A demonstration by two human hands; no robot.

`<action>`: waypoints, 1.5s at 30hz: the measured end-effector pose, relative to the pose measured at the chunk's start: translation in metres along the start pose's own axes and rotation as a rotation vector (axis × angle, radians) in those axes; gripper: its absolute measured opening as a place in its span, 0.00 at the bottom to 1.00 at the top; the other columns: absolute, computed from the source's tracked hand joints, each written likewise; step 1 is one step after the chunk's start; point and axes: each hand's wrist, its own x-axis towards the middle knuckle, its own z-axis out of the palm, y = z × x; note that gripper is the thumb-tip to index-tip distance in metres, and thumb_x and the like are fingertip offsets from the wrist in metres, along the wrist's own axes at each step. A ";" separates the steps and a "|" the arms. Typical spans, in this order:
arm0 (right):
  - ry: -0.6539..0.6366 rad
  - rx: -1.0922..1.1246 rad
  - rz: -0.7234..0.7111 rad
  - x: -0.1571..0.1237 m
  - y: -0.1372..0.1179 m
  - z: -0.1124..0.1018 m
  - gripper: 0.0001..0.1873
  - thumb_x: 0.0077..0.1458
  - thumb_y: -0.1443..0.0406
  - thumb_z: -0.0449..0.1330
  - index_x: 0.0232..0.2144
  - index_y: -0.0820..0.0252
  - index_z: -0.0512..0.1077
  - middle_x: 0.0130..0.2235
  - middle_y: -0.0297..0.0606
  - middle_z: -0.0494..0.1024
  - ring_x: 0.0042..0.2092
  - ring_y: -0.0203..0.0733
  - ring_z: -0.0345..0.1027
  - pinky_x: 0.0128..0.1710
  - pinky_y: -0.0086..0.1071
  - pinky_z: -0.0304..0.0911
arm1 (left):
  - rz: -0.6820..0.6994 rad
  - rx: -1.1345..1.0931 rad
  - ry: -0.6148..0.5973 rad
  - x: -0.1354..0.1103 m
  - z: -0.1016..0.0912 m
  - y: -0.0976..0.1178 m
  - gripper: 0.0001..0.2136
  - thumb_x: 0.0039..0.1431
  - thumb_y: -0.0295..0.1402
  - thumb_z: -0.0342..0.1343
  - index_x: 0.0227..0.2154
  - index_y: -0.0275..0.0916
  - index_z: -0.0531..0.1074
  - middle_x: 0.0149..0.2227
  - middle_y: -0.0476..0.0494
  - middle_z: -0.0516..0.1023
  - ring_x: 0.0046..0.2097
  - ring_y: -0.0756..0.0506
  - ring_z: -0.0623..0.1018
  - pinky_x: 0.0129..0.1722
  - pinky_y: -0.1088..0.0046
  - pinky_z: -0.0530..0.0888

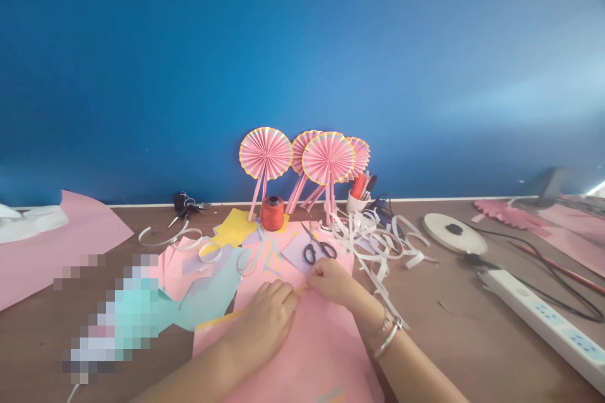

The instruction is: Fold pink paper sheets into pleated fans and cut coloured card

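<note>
Pressing down on a pink paper sheet (302,352) at 6 o'clock, the left hand (262,321) lies curved over it with the fingers together; from my remote seat I can't tell whether it grips or only flattens. The right hand (333,281) sits just beside it at about 1 o'clock from the left hand, its fingertips (314,277) pinching the sheet's edge where a yellow strip (250,308) runs along it. Neither hand is clenched into a fist, and two metal bangles (387,335) circle the right wrist.

Right above the hands, at 12 o'clock, black-handled scissors (320,252) rest on a lilac paper piece (297,250), with a light blue paper sheet (208,296) at 9 o'clock. A blurred patch hides whatever lies at 8 o'clock.

As far as I can judge, part of the making is done: four pleated pink paper fans (328,157) already stand at 12 o'clock beside a red thread spool (273,213) and a white pen cup (357,203). Curled white paper offcuts (373,239) are heaped at 1 o'clock, while the sheet under the hands remains flat and unpleated where it shows.

Farther out on the wooden surface (425,334), a white power strip (534,318) lies at 3 o'clock, and keys (182,204) sit at 11 o'clock, below the blue wall (283,63).
</note>
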 end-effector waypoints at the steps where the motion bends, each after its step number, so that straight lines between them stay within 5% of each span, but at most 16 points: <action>1: -0.002 -0.004 -0.003 -0.001 -0.001 0.000 0.12 0.37 0.70 0.50 0.11 0.59 0.50 0.15 0.25 0.46 0.20 0.29 0.42 0.19 0.26 0.38 | 0.003 0.010 0.002 0.000 0.001 -0.001 0.12 0.63 0.24 0.40 0.38 0.39 0.69 0.36 0.44 0.70 0.38 0.44 0.69 0.40 0.66 0.67; 11: 0.086 -0.049 0.047 -0.004 -0.006 0.002 0.09 0.35 0.71 0.51 0.14 0.59 0.53 0.17 0.27 0.53 0.23 0.31 0.49 0.21 0.25 0.43 | 0.021 0.091 -0.032 -0.001 0.005 -0.002 0.15 0.57 0.18 0.42 0.41 0.38 0.68 0.37 0.44 0.69 0.38 0.44 0.68 0.39 0.66 0.66; 23: 0.117 -0.172 0.105 -0.011 -0.025 0.002 0.15 0.35 0.75 0.51 0.11 0.59 0.47 0.18 0.27 0.49 0.24 0.30 0.47 0.21 0.26 0.40 | 0.025 0.134 -0.062 -0.001 0.000 0.000 0.15 0.59 0.19 0.40 0.42 0.38 0.68 0.37 0.43 0.70 0.38 0.44 0.69 0.38 0.66 0.66; 32: 0.073 0.004 0.122 -0.008 -0.014 -0.001 0.13 0.37 0.71 0.51 0.13 0.58 0.49 0.17 0.26 0.47 0.23 0.31 0.44 0.21 0.26 0.41 | 0.024 0.110 -0.038 -0.002 0.002 0.001 0.17 0.58 0.18 0.39 0.43 0.37 0.68 0.39 0.41 0.71 0.40 0.43 0.69 0.40 0.64 0.66; 45: 0.082 -0.091 0.106 -0.010 -0.023 0.002 0.15 0.36 0.74 0.51 0.11 0.58 0.47 0.16 0.26 0.45 0.22 0.30 0.43 0.21 0.28 0.39 | 0.018 0.107 -0.052 -0.002 0.002 0.002 0.14 0.57 0.18 0.40 0.39 0.38 0.67 0.39 0.44 0.70 0.39 0.44 0.68 0.39 0.66 0.66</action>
